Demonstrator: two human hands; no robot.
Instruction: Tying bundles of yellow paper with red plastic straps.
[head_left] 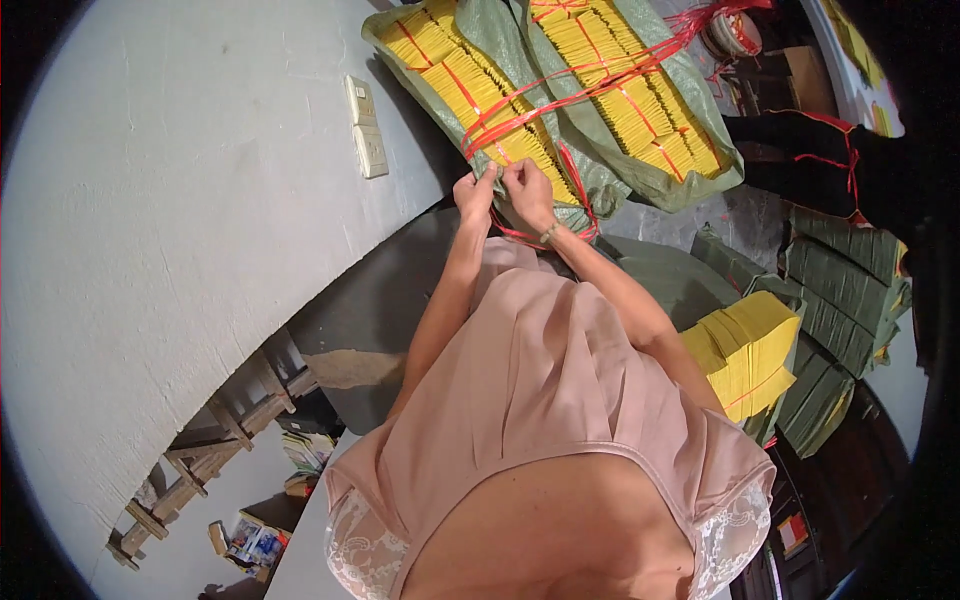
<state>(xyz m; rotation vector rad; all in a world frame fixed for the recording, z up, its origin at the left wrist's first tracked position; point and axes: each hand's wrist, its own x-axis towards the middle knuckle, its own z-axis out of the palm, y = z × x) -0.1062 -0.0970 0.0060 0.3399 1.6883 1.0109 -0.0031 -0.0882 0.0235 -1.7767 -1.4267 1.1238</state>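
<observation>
Pale plaster wall [200, 180], with two switch plates [363, 125] on it, slopes along our left, and a wooden ladder [190, 465] lies beyond its lower edge. Ahead of us, the green woven sack [455, 130] sits close to this wall, its long axis running from upper left to lower right, its near end toward us. Yellow bundles [462, 85] fill it in rows along that axis, and red strips [570, 98] cross over it and over the second sack [718, 150], which lies roughly parallel at its right. Our left hand [474, 198] pinches the sack's rim near that end, fingers narrow and pressed together. Beside it, our right hand [532, 193] has its fingers curled closed on the same rim; whether they also catch a strip, we cannot tell.
</observation>
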